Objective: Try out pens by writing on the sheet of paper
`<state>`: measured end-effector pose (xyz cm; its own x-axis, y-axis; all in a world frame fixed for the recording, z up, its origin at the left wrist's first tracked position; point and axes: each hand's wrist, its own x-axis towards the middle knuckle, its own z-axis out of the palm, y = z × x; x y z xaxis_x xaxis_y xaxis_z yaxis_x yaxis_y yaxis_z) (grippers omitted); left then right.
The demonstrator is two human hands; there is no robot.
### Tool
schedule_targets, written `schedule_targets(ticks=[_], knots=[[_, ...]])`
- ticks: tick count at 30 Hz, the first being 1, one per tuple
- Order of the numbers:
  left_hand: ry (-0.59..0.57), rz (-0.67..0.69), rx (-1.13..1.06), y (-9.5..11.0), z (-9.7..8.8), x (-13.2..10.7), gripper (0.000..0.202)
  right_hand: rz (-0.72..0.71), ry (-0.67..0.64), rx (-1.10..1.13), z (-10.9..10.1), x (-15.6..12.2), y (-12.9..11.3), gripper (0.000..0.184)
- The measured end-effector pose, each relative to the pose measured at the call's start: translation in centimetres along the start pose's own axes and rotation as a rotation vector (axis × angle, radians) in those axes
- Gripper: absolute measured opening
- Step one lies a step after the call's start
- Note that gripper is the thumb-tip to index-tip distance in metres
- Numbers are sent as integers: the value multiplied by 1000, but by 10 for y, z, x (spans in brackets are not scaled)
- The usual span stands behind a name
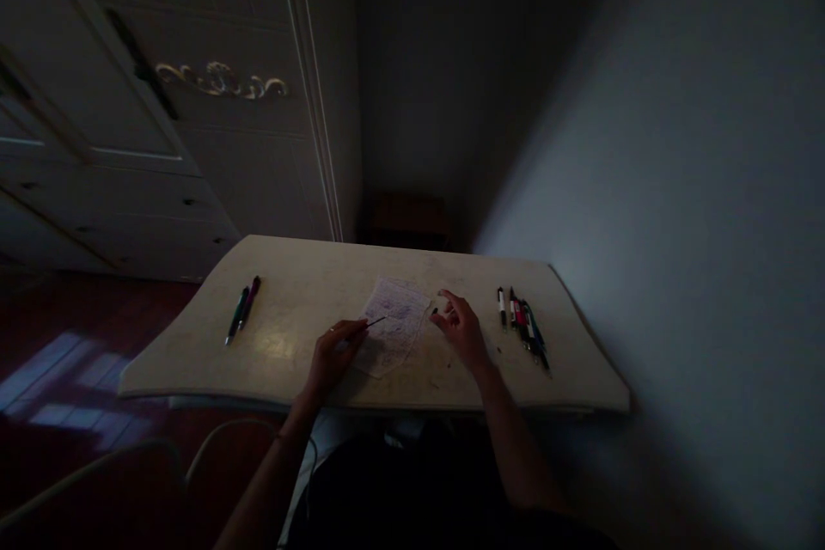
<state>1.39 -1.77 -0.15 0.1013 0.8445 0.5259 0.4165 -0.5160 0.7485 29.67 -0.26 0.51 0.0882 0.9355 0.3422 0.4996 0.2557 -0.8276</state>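
My left hand (335,352) is closed around a thin dark rod (376,321), which looks like a pen refill. Its free end points right, over a sheet of paper (387,352) covered in purplish scribbles. Just right of the sheet, my right hand (459,326) curls with thumb and forefinger bent toward each other. A small dark piece (435,311) shows at its thumb tip; what it is cannot be made out in the dim light. Tiny dark bits (498,350) lie on the tabletop beside this hand.
The pale table (296,275) has curved edges. Several pens (529,326) are grouped at its right. A green pen (237,315) and a purple pen (249,302) lie at the left. A wall (696,189) rises on the right; a cabinet (258,163) stands behind left.
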Motion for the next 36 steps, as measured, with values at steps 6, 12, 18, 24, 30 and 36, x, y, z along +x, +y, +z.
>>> schedule_targets(ticks=[6, 12, 18, 24, 30, 36], knots=[[31, -43, -81, 1, -2, 0, 16, -89, -155, -208, 7, 9, 7, 16], [-1, -114, -87, -5, -2, -1, 18, 51, -115, 112, 8, 5, 4, 23], [-24, -277, -110, -3, -14, -8, 28, 166, -188, 275, 22, -12, -5, 30], [-44, -297, -172, 6, -20, -16, 28, 240, -111, 352, 21, -22, -3, 35], [-56, -272, -137, 4, -17, -16, 27, 210, -95, 323, 23, -25, -4, 30], [-56, -202, -138, -2, -14, -17, 28, 217, -136, 353, 24, -28, 0, 33]])
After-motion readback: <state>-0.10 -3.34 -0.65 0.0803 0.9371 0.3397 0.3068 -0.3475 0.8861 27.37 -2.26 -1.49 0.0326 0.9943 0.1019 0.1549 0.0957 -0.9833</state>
